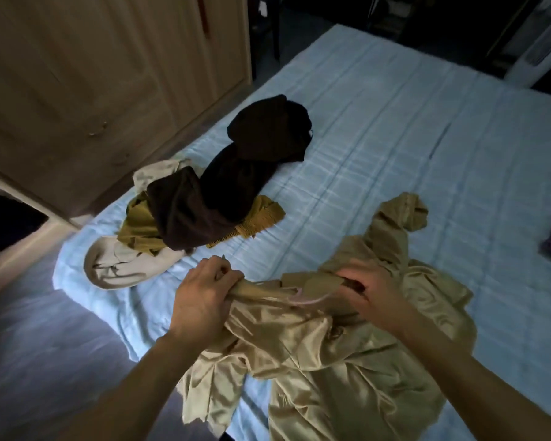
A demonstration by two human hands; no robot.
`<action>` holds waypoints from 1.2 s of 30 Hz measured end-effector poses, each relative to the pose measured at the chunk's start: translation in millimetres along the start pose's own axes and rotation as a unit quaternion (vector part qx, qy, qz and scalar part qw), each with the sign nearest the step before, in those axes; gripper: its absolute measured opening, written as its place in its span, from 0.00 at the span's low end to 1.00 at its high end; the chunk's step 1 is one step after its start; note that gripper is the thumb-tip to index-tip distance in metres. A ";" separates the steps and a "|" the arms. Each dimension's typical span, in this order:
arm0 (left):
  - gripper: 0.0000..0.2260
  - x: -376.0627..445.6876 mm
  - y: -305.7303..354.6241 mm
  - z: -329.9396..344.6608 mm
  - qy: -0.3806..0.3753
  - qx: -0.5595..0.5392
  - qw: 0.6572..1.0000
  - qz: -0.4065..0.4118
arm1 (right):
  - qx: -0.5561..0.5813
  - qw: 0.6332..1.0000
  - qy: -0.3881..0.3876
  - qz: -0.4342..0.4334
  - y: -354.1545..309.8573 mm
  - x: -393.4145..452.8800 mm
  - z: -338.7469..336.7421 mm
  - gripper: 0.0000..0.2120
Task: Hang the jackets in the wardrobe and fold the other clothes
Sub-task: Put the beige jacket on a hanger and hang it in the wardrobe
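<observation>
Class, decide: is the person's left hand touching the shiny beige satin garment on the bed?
Touching. The head view shows the left hand with its fingers curled round a bunched edge of the shiny beige satin garment.

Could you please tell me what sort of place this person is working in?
Most likely a bedroom. A bed with a pale blue cover fills the view, a wooden wardrobe stands beside it, and loose clothes are piled on the bed while both hands grip a tan jacket.
</observation>
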State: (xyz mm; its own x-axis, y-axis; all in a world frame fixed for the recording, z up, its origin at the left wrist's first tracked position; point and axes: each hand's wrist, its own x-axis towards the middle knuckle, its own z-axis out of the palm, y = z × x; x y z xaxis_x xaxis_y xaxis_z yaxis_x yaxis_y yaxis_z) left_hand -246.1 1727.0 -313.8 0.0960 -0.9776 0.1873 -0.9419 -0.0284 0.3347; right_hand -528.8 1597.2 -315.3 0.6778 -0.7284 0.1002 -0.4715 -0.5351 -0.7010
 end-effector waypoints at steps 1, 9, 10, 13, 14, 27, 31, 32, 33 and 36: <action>0.15 3.4 4.9 -16.9 -0.003 0.000 1.000 0.005 | -0.001 1.000 0.007 -0.017 -10.6 1.0 -7.9 0.21; 0.17 29.4 27.3 -144.0 0.010 -0.062 0.992 0.112 | -0.007 0.993 0.088 -0.082 -109.9 22.6 -70.1 0.09; 0.18 30.7 29.3 -157.9 0.027 -0.079 0.990 0.115 | -0.003 0.992 0.098 -0.085 -125.7 26.2 -74.2 0.08; 0.20 30.1 32.8 -212.7 0.061 -0.145 0.980 0.122 | 0.008 0.987 0.132 -0.090 -179.8 37.5 -80.7 0.04; 0.21 27.7 31.6 -235.3 0.058 -0.158 0.977 0.133 | 0.008 0.985 0.141 -0.097 -200.1 41.8 -82.3 0.03; 0.11 -103.2 -67.8 -431.3 0.121 -0.120 0.984 0.042 | 0.090 0.960 0.166 -0.205 -430.9 78.5 -7.9 0.09; 0.12 -155.9 -112.1 -457.7 0.217 -0.055 0.974 -0.044 | 0.112 0.963 0.150 -0.196 -477.7 88.3 38.1 0.07; 0.12 -168.7 -122.9 -463.4 0.235 -0.045 0.969 -0.070 | 0.120 0.963 0.143 -0.194 -487.4 91.3 47.9 0.06; 0.12 -181.0 -132.7 -468.6 0.247 -0.033 0.964 -0.094 | 0.127 0.963 0.135 -0.196 -495.8 94.3 57.5 0.06; 0.14 -210.8 -156.8 -481.1 0.264 -0.015 0.953 -0.148 | 0.138 0.962 0.111 -0.209 -522.1 101.4 83.7 0.05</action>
State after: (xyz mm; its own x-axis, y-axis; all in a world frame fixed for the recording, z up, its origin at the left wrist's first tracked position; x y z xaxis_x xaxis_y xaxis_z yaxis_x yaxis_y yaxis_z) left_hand 36.3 2037.9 38.5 0.5123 -0.6861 0.5166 -0.8393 -0.2725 0.4705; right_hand -166.7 1838.5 1.8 0.6237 -0.5644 0.5408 0.0050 -0.6890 -0.7248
